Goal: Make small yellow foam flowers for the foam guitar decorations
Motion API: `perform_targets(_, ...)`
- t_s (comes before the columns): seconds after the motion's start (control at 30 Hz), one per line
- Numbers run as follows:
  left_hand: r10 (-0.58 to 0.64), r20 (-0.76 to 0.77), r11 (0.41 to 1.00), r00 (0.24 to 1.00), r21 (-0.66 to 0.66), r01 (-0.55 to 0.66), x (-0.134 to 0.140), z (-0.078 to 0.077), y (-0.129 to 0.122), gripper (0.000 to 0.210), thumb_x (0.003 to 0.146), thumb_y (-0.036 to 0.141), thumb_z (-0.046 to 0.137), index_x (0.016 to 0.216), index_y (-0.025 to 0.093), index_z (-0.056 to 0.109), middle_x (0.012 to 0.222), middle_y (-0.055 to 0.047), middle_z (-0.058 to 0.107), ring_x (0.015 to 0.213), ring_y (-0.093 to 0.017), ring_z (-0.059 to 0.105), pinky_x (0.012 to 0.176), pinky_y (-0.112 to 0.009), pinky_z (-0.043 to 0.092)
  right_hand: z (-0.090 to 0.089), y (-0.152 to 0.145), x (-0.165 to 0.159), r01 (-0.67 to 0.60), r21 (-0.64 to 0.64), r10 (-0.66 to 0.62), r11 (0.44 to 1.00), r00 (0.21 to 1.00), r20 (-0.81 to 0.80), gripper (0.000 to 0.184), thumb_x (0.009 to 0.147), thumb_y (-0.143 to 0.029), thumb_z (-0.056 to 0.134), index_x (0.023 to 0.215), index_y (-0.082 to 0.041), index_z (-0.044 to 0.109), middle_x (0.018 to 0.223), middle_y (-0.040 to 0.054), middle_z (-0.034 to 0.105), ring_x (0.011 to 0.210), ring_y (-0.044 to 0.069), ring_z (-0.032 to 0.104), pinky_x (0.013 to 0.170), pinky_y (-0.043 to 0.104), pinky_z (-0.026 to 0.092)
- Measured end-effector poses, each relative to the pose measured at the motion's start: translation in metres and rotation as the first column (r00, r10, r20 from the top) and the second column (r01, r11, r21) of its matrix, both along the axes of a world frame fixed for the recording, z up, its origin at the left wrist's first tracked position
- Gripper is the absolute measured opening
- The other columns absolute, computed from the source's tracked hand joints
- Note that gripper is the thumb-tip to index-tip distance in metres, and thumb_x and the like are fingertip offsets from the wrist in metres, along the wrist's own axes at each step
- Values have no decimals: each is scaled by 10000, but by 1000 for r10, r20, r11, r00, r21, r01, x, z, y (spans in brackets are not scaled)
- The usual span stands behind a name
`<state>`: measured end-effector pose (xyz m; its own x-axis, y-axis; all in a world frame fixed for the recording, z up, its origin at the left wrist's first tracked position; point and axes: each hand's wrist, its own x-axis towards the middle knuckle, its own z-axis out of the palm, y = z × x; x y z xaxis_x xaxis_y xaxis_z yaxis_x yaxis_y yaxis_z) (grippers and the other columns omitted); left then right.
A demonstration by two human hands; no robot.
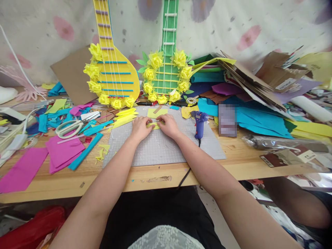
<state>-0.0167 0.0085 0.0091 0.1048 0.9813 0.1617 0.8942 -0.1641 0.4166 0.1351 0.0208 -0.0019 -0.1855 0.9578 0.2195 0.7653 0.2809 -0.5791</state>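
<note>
My left hand [141, 128] and my right hand [168, 125] are close together over the grey cutting mat [155, 147]. Between them is a small yellow paper piece [156, 126], pinched at its two ends by curled fingers that partly hide it. Just beyond lies a flat yellow paper sheet [151, 112] with a narrow brown strip [157, 109] on it. To the left of my left hand is a stack of cut yellow paper pieces [124, 117]. A blue glue gun [199, 123] stands on the mat to the right, its cord running over the table edge.
Behind the mat stand a yellow lute-shaped craft [119, 67] and a green round-bodied one [168, 77], both trimmed with yellow flowers. Scissors [69, 129], magenta paper [63, 152] and blue scraps lie left. Blue sheets [261, 121] and cardboard [251, 79] are piled right.
</note>
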Motion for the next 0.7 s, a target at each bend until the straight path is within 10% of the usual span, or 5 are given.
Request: perform_targets(0.7, -300, 69, 953, 951, 71, 296, -12, -4, -2, 92, 648, 167, 549, 727, 200, 583, 904, -28, 603, 924, -197, 496, 857, -352, 355, 6, -9, 6, -226, 7, 227, 974, 973, -43, 293, 653, -132, 493, 916, -192, 607, 769, 7, 586, 817, 160, 476, 796, 292, 369)
